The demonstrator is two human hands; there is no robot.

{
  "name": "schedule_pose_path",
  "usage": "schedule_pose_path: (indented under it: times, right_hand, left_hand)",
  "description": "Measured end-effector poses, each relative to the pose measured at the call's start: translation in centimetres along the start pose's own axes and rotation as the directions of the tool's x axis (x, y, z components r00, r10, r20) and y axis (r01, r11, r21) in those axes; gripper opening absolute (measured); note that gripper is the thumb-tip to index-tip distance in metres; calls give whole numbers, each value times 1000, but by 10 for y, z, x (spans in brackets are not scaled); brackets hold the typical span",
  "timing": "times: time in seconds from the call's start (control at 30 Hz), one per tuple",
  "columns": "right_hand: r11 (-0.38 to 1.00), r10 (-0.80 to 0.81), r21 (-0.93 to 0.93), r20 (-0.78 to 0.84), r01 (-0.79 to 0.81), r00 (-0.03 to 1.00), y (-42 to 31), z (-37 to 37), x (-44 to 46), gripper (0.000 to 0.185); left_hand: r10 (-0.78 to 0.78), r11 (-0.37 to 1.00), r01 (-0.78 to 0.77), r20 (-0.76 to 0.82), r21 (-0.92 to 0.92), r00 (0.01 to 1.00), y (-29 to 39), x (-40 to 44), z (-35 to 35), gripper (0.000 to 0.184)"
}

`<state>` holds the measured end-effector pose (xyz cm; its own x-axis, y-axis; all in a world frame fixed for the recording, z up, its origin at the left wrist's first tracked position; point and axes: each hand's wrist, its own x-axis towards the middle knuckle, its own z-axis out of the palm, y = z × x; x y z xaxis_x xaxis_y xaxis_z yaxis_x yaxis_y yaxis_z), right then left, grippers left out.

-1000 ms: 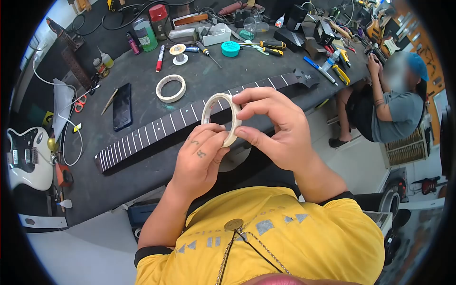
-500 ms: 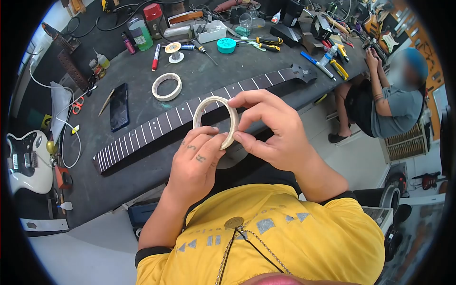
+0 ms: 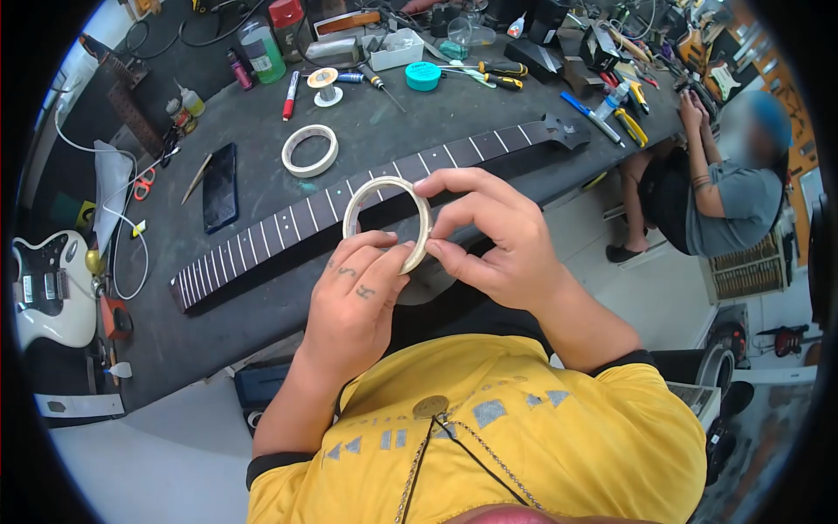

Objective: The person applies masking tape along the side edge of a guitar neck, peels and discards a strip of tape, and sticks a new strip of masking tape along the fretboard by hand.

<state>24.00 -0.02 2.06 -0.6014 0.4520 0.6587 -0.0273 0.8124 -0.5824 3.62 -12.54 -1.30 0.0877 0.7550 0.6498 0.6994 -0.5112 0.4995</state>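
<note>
Around the middle of the frame, the left hand [image 3: 356, 293] grasps the tape roll [image 3: 422, 225] by its lower edge, while the right hand [image 3: 502, 236] has fingertips against its right rim; whether those pinch, I cannot tell. Should the left grip slacken, the roll could slip and knock the guitar neck [image 3: 324, 207] on the counter [image 3: 255, 153]; squeezing hard might bend it.

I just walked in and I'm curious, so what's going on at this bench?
The left hand grips the lower part of a tape roll, and the right hand pinches its right side. A fretted guitar neck lies on the bench, with a second roll beyond it.
</note>
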Motion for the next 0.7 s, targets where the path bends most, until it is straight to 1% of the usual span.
schedule_pose_path:
  times: [0.03, 0.1, 0.2, 0.3, 0.4, 0.5, 0.6, 0.63, 0.7]
  right_hand:
    - [1000, 12, 14, -21, -12, 1000, 0, 1, -1, 19]
    - [999, 37, 42, -65, -35, 997, 0, 5, -2, 18]
    - [1000, 7, -9, -73, -8, 997, 3, 7, -3, 19]
    - [989, -114, -98, -59, 108, 992, 7, 5, -2, 18]
    - [963, -164, -223, -51, 149, 985, 5, 4, 2, 17]
    - [961, -144, -241, -32, 133, 989, 11, 7, 2, 17]
    - [997, -59, -46, -106, 54, 993, 18, 2, -5, 17]
    - [998, -51, -44, -111, 47, 992, 20, 1, -5, 19]
    - [999, -36, -40, -123, 32, 992, 22, 0, -6, 22]
  left_hand:
    - [-11, 1000, 11, 3, -8, 1000, 1, -1, -1, 32]
    - [-23, 999, 23, 10, -31, 1000, 2, -2, 0, 32]
    - [-29, 999, 30, 23, -39, 999, 1, -2, 0, 33]
    - [-48, 997, 50, 38, -50, 998, 3, -2, 0, 33]
    - [-39, 992, 45, 56, -115, 998, 3, 1, 2, 32]
    - [-48, 987, 57, 63, -152, 997, 3, 1, 5, 29]
    - [-98, 987, 103, 53, -121, 994, -2, -1, 5, 27]
    - [-119, 987, 123, 45, -103, 992, -4, 0, 5, 26]
    - [-126, 983, 132, 49, -125, 991, -6, 1, 3, 26]
